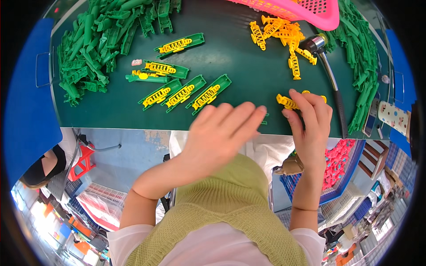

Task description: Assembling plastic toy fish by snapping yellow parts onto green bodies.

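Observation:
My right hand (313,122) is at the near edge of the table, thumb and index finger closed about a ladder-like yellow plastic piece (286,102). More yellow shows behind its fingers. My left hand (226,128), slightly blurred, reaches over the table edge with its back up; the underside of its fingers is hidden. Just past its fingertips a bit of a green part (265,119) shows, mostly covered. Ahead of the left hand lie several green plastic troughs with yellow pieces set in them, one of them a trough (212,94) nearest that hand.
Loose green parts (88,48) are heaped at the far left, with more green parts (361,75) along the right. A yellow pile (284,33) lies below a pink basket (326,15). Right of my right hand rests a hammer (339,104). A phone (372,116) lies near the right edge.

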### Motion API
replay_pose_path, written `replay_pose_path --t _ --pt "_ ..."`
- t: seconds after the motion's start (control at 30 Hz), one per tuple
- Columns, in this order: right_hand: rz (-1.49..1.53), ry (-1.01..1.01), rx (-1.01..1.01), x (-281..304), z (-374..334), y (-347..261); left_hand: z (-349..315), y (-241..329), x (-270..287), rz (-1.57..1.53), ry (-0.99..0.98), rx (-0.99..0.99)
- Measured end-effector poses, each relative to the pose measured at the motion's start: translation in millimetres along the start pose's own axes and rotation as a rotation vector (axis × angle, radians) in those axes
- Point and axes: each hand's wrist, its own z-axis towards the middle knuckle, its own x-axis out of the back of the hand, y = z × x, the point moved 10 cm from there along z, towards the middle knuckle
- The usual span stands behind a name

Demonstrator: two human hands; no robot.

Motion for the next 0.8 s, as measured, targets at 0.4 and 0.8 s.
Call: replay_pose_path --t 0.4,0.8 --pt "0.094 0.094 -0.072 12.8 -9.8 6.9 9.5 3.3 -16.0 -0.094 -0.021 -0.112" --pt "0.238 0.053 0.044 3.7 -6.3 -14.0 -2.1 -12.8 -9.9 -0.156 0.067 0.144"
